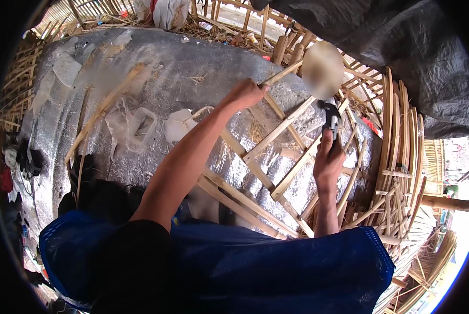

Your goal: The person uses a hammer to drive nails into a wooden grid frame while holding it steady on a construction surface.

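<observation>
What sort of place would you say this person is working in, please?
Probably an open-air bamboo craft workshop: the left hand grips a bamboo slat, the right hand holds a hammer, and a lattice of strips lies over silver foil sheeting.

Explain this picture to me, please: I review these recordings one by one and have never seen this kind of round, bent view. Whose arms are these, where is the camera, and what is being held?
There is no machine here. A person wears a wide fisheye camera on the head, looking down, so both forearms enter from the lower edge and straight edges bend near the rim.

The left hand is closed around a bamboo slat that runs up and to the right. The right hand grips a hammer with a dark head, raised above the work.

Below the hands lies a lattice of crossed bamboo slats on a shiny silver sheet. Scraps of clear plastic rest on the sheet to the left. More bamboo strips are stacked at the right, and a blue cloth fills the lower edge. A blurred round patch near the top hides what is behind it.
</observation>
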`<state>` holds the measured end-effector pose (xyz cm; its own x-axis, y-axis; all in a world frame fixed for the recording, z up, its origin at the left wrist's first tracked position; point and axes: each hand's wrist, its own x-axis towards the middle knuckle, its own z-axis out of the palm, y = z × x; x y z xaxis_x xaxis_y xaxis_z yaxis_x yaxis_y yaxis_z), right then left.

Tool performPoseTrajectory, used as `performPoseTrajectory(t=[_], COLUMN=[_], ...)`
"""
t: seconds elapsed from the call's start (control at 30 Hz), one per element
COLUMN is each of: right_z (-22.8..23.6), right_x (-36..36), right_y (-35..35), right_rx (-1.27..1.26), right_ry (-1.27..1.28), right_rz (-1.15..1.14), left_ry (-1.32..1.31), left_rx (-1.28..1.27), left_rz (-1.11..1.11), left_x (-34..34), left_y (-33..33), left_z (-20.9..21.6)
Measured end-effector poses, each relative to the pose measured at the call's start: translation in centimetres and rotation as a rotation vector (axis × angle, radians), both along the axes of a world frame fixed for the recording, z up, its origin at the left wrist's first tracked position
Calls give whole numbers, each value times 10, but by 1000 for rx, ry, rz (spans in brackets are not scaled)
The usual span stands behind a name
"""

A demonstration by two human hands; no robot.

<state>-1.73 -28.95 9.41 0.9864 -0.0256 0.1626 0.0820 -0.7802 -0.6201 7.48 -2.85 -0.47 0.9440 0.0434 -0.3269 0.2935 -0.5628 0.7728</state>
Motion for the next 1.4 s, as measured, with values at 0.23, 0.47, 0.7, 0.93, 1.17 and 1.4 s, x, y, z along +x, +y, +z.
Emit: performPoseTrajectory(t=[0.23, 0.47, 0.7, 0.93, 1.17, 1.4], right_z=[-8, -25, -34, -43, -49, -55], right_x=[7, 10, 5, 2, -3, -1], right_y=[-13, -5, -4, -25, -7, -26], right_rx=[-135, -286, -212, -276, -229, -232], right_ry=[179, 51, 210, 201, 323, 240], right_rz=[89, 164, 149, 55, -27, -40], left_ry=[-133, 22, -29, -60, -394, -475], left_rx=[56, 36, -12, 128, 731, 669], left_rz=[7, 9, 1, -42, -210, -265], left_x=[2, 4, 3, -8, -43, -46], left_y=[-5, -2, -5, -22, -78, -88], left_z=[-8, 1, 1, 22, 27, 7])
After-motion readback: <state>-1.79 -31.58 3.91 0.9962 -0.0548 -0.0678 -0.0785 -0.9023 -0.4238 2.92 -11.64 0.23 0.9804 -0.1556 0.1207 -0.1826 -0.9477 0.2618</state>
